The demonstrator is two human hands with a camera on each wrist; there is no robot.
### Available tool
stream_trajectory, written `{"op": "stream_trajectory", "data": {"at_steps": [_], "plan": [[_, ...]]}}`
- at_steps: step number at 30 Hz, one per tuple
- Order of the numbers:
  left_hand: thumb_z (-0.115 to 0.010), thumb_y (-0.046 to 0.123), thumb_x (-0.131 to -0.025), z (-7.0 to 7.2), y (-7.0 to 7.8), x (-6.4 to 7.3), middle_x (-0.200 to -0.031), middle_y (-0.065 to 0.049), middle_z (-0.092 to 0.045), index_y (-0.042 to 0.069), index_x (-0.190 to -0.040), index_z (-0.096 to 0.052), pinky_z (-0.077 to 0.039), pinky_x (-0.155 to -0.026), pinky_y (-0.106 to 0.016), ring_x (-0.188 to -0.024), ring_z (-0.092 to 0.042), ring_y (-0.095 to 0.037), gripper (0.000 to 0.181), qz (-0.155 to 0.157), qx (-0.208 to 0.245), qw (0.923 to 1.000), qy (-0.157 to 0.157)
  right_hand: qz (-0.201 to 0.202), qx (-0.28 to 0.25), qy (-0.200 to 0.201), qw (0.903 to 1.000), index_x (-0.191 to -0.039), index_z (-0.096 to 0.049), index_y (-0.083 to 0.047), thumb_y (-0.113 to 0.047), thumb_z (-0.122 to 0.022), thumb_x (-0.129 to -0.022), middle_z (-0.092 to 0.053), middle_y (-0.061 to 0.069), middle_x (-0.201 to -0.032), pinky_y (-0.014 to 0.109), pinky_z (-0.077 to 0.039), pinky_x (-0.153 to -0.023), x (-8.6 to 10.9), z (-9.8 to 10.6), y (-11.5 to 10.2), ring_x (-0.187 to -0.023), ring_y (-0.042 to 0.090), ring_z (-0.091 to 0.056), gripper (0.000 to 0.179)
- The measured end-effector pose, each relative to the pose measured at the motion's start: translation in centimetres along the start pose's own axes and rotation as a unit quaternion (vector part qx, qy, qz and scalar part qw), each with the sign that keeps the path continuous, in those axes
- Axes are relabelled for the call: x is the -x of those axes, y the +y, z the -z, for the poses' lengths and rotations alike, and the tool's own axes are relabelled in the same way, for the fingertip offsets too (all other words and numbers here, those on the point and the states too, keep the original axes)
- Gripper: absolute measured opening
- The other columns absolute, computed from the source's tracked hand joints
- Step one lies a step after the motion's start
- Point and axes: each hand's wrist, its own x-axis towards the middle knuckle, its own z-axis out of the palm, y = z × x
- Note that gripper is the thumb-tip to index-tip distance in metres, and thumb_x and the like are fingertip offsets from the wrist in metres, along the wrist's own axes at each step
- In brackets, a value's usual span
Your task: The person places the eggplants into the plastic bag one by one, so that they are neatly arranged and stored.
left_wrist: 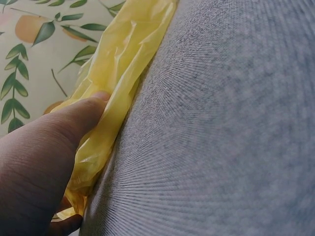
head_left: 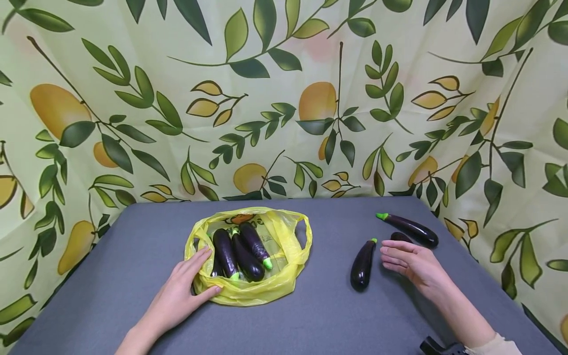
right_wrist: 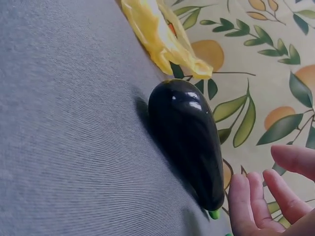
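Key relation: the nearest loose eggplant [head_left: 362,266] sits just left of our right hand [head_left: 417,266], on the right half of the tabletop [head_left: 328,320], no contact that we can see. Its long axis runs roughly far edge to near edge: green stem end away from us and leaning slightly right, fat end toward the near edge. Right wrist view puts the stem end nearest our fingertips [right_wrist: 239,184]. Right hand is empty, fingers loosely extended, thumb apart, gap moderate. It's the nearer hand; our left hand [head_left: 177,288] is over at the yellow bag [head_left: 248,297], spread wide, thumb and index resting on the rim's left side. Bag sits left of the tabletop's middle, mouth up, at least three bagged eggplants [head_left: 244,255] showing. For any move leftward, we'd judge the bag's right wall [head_left: 287,244] the obstacle. Beyond the right hand, toward the far-right corner, a second loose eggplant [head_left: 410,229] lies slanted, stem toward the far edge; a dark piece [head_left: 401,237] beside it is mostly hidden by our fingers, so we can't call its axis.
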Motion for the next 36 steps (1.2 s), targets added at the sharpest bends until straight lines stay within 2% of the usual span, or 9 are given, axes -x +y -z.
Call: {"op": "stream_trajectory", "data": {"at_steps": [13,25,36], "plan": [[-0.071,0.059,-0.083,-0.1,-0.1,-0.1,-0.154,-0.006,-0.038,0.017,-0.151,-0.042,-0.038,-0.096,-0.061,-0.128,-0.04,-0.032,0.085,0.002,0.002,1.0,-0.001,-0.004,0.005,0.005,1.0,-0.097,-0.076,-0.016,-0.006,-0.071,-0.091,-0.072,-0.001,-0.1,0.035,-0.055,-0.083,-0.1,0.0,0.2,-0.094,0.022,-0.068,0.013],[-0.071,0.06,-0.082,-0.2,-0.1,-0.1,-0.153,-0.005,-0.039,0.017,-0.151,-0.042,-0.039,-0.096,-0.061,-0.127,-0.041,-0.031,0.086,0.002,-0.001,1.0,-0.001,-0.016,0.001,0.013,0.9998,-0.111,-0.072,-0.003,-0.004,-0.074,-0.088,-0.072,0.004,-0.101,0.036,-0.055,-0.082,-1.0,-0.6,0.4,-0.089,0.02,-0.068,0.024],[-0.072,0.059,-0.082,-0.1,0.1,0.0,-0.153,-0.006,-0.039,0.015,-0.15,-0.044,-0.039,-0.095,-0.061,-0.126,-0.041,-0.031,0.085,0.0,-0.002,1.0,0.002,-0.009,-0.005,0.017,0.9998,-0.108,-0.074,-0.005,-0.003,-0.074,-0.088,-0.073,0.004,-0.097,0.035,-0.056,-0.081,-1.6,-0.3,0.5,-0.088,0.02,-0.069,0.02]]}}
